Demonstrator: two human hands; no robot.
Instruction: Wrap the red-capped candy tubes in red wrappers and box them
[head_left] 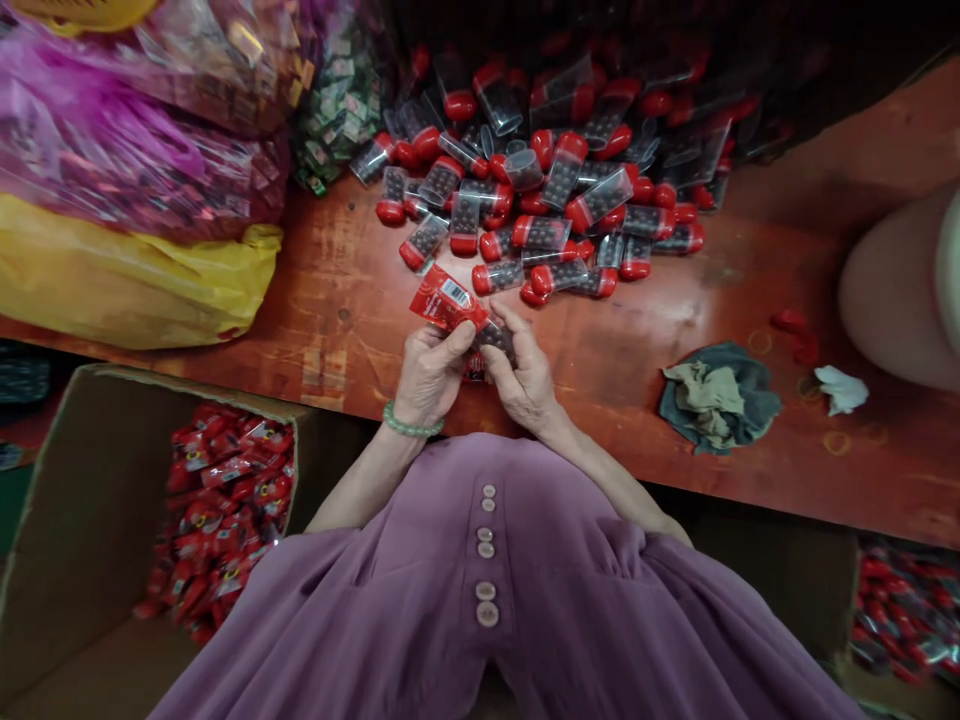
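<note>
My left hand (430, 372), with a green bead bracelet at the wrist, grips a red printed wrapper (445, 300) near the front edge of the red wooden table (330, 320). My right hand (525, 375) holds a small clear vial with a red cap and dark beads (495, 337), its end against the wrapper's opening. Just beyond both hands lies a pile of several similar red-capped vials (540, 190).
A cardboard box (82, 500) at lower left holds several red wrapped packs. Another box of red packs (900, 610) sits at lower right. Pink and yellow plastic bags (127, 200) fill the table's left. A crumpled cloth (716, 395) and white scrap (840, 388) lie right.
</note>
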